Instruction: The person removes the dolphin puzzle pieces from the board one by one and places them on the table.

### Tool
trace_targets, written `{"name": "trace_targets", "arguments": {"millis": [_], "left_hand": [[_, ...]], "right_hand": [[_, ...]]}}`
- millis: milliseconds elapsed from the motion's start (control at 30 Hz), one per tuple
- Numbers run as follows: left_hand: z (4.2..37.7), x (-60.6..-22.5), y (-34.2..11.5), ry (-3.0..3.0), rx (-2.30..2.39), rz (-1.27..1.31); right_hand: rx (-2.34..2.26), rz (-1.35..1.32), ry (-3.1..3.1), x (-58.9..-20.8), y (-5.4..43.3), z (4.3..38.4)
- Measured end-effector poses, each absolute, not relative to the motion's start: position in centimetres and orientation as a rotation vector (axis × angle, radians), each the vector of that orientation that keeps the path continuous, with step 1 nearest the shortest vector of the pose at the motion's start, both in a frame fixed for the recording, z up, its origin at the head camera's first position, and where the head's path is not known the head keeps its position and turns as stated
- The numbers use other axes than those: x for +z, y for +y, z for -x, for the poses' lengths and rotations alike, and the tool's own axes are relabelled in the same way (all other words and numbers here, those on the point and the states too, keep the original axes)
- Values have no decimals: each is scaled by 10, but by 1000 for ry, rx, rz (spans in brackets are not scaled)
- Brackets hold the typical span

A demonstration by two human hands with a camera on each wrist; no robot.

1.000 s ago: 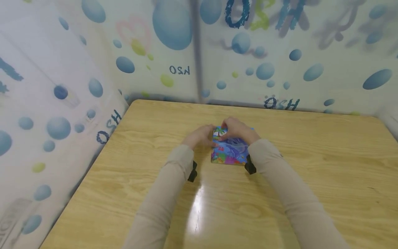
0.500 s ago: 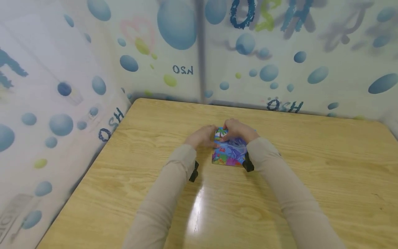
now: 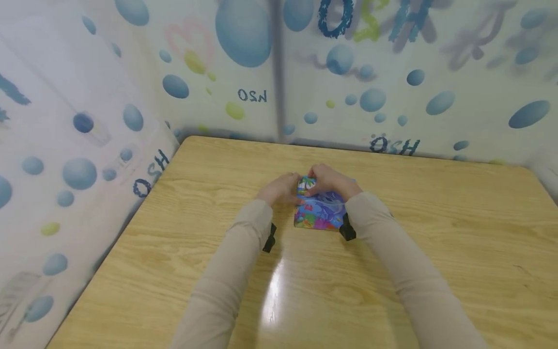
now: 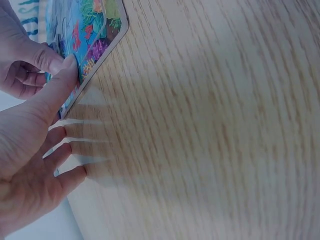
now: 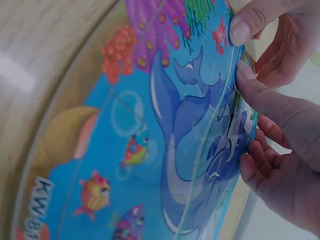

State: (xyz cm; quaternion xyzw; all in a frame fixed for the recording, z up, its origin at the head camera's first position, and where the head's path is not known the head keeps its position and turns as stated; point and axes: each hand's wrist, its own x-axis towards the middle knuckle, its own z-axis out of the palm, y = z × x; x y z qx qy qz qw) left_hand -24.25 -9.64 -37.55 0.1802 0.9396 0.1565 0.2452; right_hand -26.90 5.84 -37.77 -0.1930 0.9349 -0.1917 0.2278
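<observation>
A colourful jigsaw puzzle (image 3: 320,211) with a sea scene of dolphins, fish and coral lies flat on the wooden table. Pale glossy streaks, like clear film, cross its face in the right wrist view. My left hand (image 3: 281,189) grips the puzzle's left edge, its thumb (image 4: 67,70) on top and other fingertips beside it at the tabletop. Over the far left part, my right hand (image 3: 333,182) pinches at the surface with curled fingers; I cannot tell exactly what it pinches. Close to the thumbs, dark raised edges (image 5: 232,125) show among the dolphins.
The wooden table (image 3: 392,271) runs out on all sides of the puzzle. White walls (image 3: 196,111) with blue bubbles and lettering stand at its back and left. Beige sleeves cover both arms, with a dark wrist camera (image 3: 347,228) below the right cuff.
Both hands keep their places at the puzzle's far left part, with only slight finger movement. The glossy streaks on its face have shifted. The head view has swayed a little.
</observation>
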Motion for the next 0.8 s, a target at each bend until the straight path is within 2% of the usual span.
{"name": "trace_targets", "arguments": {"millis": [500,800], "left_hand": [[243,-375,-95,2552,439,-499],[245,-377,-97,2565,433,-515]], "right_hand": [[-711,451,2577,-380,63,262],[-1024,424,2503,-377,74,260]]}}
